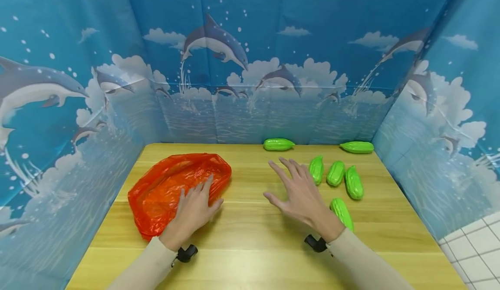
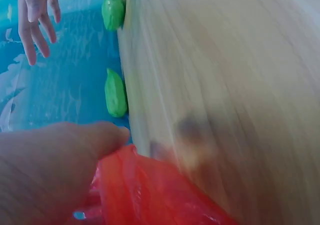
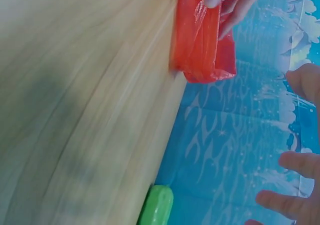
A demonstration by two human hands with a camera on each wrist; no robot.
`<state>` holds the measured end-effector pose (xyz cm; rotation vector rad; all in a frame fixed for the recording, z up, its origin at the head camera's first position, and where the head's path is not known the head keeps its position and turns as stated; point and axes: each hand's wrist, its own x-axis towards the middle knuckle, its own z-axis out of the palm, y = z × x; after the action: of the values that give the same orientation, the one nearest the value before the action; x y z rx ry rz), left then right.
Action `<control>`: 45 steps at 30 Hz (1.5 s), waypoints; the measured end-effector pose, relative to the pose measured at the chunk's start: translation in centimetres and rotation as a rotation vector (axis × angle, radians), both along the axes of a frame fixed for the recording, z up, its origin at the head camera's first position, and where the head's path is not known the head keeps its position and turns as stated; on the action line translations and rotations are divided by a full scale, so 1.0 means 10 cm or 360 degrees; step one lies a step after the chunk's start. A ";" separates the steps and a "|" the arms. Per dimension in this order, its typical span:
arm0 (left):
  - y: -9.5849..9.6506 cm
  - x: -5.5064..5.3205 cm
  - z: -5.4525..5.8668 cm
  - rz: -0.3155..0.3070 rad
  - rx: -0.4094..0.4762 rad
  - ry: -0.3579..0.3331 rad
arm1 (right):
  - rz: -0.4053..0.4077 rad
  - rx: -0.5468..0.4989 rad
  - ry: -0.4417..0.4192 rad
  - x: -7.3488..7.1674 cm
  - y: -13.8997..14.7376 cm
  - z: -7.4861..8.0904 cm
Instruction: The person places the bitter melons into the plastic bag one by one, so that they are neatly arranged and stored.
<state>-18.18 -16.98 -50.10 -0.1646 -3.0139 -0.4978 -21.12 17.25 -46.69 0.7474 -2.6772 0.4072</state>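
A red plastic bag (image 1: 164, 194) lies on the left of the wooden table, its mouth spread wide. My left hand (image 1: 195, 207) is over the bag's right side, fingers extended and thumb apart; whether it touches the plastic I cannot tell. My right hand (image 1: 298, 194) hovers over the table right of the middle, fingers spread, holding nothing. Glossy green ribbed gourds lie close to it: one gourd (image 1: 316, 169) by the fingers, another gourd (image 1: 336, 173), a third gourd (image 1: 354, 182), and a gourd (image 1: 341, 213) partly hidden by the right wrist.
At the table's back edge lie a gourd (image 1: 278, 144) near the middle and a gourd (image 1: 357, 147) at the right corner. A blue dolphin-print curtain (image 1: 250, 112) encloses the back and sides. White tiles (image 1: 474, 246) show at lower right.
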 end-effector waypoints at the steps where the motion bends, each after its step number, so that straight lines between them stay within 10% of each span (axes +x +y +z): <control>1: -0.01 -0.01 -0.01 -0.0010 -0.0006 0.0015 | 0.0006 0.0006 0.0001 -0.01 -0.01 0.00; 15: 0.13 0.09 -0.06 -0.0356 0.0049 0.0153 | 0.0197 0.0025 -0.0081 -0.19 -0.15 0.03; 34: 0.53 0.35 0.07 -0.1017 0.0178 -0.0220 | 0.0441 0.0326 -0.0762 -0.43 -0.27 0.17; 38: 0.49 0.35 0.11 -0.0853 0.0257 -0.0124 | 0.0406 0.0340 -0.0858 -0.46 -0.17 0.13; 42: 0.32 0.25 0.16 -0.0425 0.0156 0.0282 | 0.0367 0.0305 -0.0871 -0.48 -0.05 0.11; 45: 0.17 0.15 0.17 -0.0128 0.0046 0.0339 | 0.0313 0.0267 -0.0896 -0.48 0.03 0.12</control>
<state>-16.67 -15.32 -48.38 -0.3171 -2.7997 -0.4955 -25.94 17.54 -45.50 1.0875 -3.2014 0.5081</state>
